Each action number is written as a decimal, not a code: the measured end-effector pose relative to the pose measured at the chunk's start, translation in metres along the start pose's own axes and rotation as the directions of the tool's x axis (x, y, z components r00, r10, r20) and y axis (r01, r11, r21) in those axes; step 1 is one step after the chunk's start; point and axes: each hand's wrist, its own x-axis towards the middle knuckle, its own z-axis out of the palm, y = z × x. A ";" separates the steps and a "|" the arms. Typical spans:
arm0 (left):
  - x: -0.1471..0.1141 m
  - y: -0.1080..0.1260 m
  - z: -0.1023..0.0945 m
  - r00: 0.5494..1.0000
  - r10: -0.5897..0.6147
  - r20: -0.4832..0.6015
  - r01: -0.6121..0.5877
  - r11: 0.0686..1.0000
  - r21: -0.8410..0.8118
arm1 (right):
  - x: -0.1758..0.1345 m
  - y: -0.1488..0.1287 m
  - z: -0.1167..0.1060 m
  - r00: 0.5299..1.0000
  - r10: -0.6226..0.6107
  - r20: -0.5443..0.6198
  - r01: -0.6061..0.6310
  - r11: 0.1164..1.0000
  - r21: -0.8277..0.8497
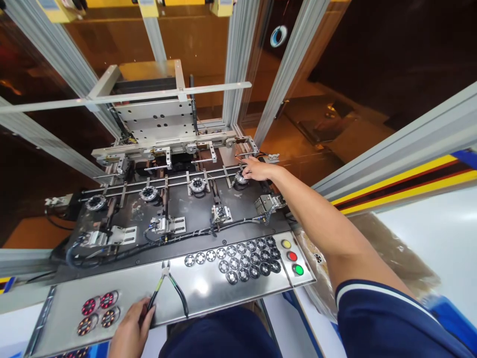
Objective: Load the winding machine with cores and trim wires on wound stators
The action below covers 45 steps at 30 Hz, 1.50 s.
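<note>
My right hand [258,169] reaches to the rightmost station, its fingers apart over a round slotted part [241,178] in the holder there. Whether the fingertips touch that part I cannot tell. At the panel's front edge my left hand [133,325] is closed, thumb and finger at the left handle of a pair of cutting pliers [166,272]. The pliers lie on the steel panel [141,283], handles spread and jaws pointing away from me. Similar round parts sit in the other stations, such as one part [198,185] in the middle and another [149,194] further left.
Several black-and-silver round parts [245,261] stand in rows on the panel, beside yellow, red and green buttons [292,256]. Coppery round parts [108,317] lie at the left. Clamps [221,214], cables and a metal rail [160,184] cross the machine bed. Aluminium posts [290,64] surround it.
</note>
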 end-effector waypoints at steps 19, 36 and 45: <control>0.001 0.000 -0.001 0.999 -0.028 0.039 0.031 0.996 -0.081 | -0.055 -0.039 0.027 0.994 0.057 -0.091 -0.071 0.984 -0.165; -0.003 0.034 -0.014 0.990 -0.133 -0.041 0.120 0.968 -0.222 | 0.017 -0.131 0.007 0.884 -0.466 -0.043 0.444 0.865 -0.235; -0.001 0.042 -0.015 0.976 -0.218 0.005 0.211 0.939 -0.270 | 0.028 -0.133 0.008 0.819 -0.573 -0.028 0.541 0.788 -0.295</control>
